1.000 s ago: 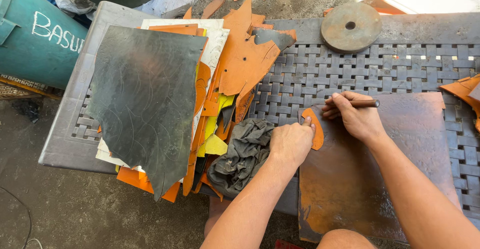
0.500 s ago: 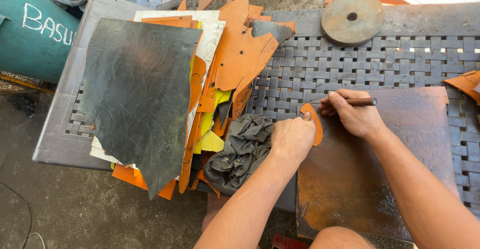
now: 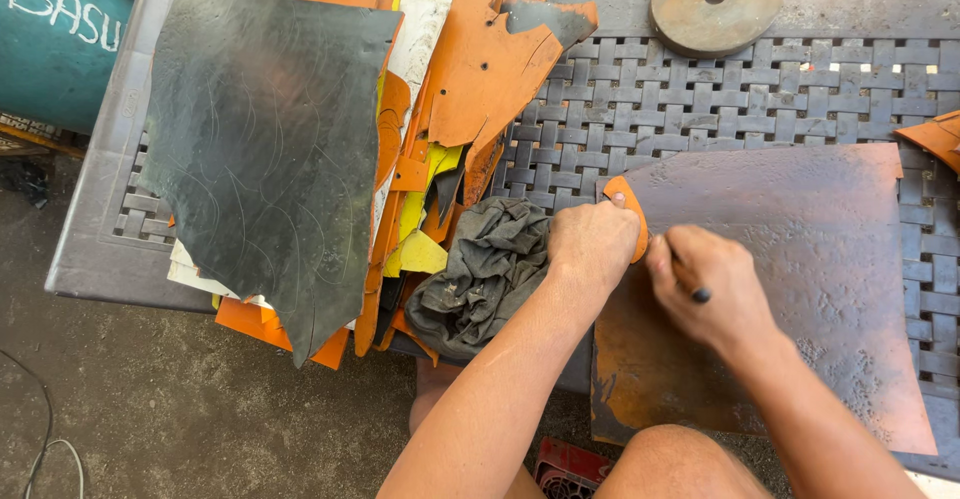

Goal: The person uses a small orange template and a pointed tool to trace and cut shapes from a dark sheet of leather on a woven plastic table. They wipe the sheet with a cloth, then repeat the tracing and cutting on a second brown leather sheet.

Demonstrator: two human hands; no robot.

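**Rust-brown sheet under both hands**

Grey woven plastic makes up the table (image 3: 800, 89), the biggest thing we see; its lattice top runs from the left rim to the right edge. Next in size comes the black hide (image 3: 265, 149), lying flat on the left part of the table over a stack of white and orange sheets, its lower tip hanging past the table edge. We see faint curved lines scratched into its surface. To the right lies the sheet (image 3: 800, 279), rust-brown and mottled, flat on the lattice with its near edge over the table's front. Orange scraps (image 3: 480, 69) pile up between hide and sheet, with yellow bits under them. A teal drum (image 3: 50, 39) stands off the table's left corner. A round rusty disc (image 3: 715, 1) with a centre hole sits at the far edge. A dark grey rag (image 3: 490, 264) is bunched just left of the sheet, touching the scraps.

Our left hand (image 3: 592, 247) is curled shut, knuckles up, pressing a small orange piece (image 3: 630, 209) onto the sheet's upper left corner. Our right hand (image 3: 705, 284) sits right beside it, fingers closed around a thin dark tool (image 3: 698, 295), of which only the butt end shows; we cannot tell where its tip is.
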